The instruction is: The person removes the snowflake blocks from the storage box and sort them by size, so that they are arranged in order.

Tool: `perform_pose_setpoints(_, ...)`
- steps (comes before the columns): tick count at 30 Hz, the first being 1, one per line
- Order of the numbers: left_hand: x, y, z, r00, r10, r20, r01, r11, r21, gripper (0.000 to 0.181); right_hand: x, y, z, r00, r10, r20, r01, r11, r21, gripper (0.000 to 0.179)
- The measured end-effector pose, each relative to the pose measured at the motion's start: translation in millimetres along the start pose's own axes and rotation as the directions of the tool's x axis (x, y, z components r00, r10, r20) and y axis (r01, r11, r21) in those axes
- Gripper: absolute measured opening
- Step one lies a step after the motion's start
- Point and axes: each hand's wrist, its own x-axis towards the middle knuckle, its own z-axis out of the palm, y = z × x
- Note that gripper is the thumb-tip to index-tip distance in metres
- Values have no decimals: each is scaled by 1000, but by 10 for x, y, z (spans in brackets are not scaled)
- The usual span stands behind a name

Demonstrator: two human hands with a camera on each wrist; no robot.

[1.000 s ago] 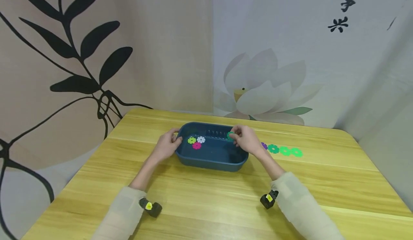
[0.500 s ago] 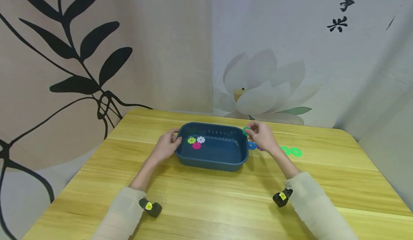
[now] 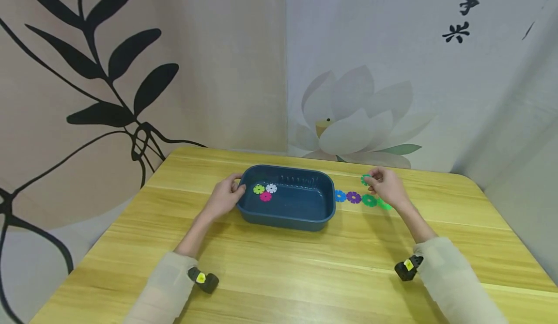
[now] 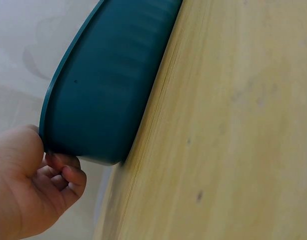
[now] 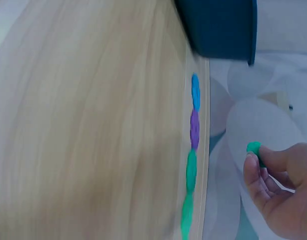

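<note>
My left hand (image 3: 224,197) grips the left rim of a dark blue plastic basin (image 3: 285,221), its thumb over the edge and its fingers curled outside, as the left wrist view shows. Inside the basin lie three flower-shaped plastic discs: a yellow-green disc (image 3: 259,189), a white disc (image 3: 271,188) and a pink disc (image 3: 265,196). Between thumb and fingertips my right hand (image 3: 387,187) pinches a green flower-shaped disc (image 5: 254,148), held above the table. Below it a row of discs runs right from the basin: blue disc (image 3: 340,196), purple disc (image 3: 353,197), green disc (image 3: 369,200), bright green disc (image 3: 384,204).
The basin and discs rest on a wooden table (image 3: 279,270). Behind its far edge hangs a curtain (image 3: 226,72) printed with leaves and a lotus. My right hand partly hides the row's right end in the head view.
My right hand has lifted the green disc out of the basin and carried it right, over the row. The left hand and the basin have stayed in place.
</note>
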Motion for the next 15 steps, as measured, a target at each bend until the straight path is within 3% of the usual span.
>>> perform_pose_setpoints(15, -10, 26, -6, 1000, -10, 9, 10, 1000, 3, 42, -284, 491, -518, 997, 72, 0, -72, 994, -84, 26)
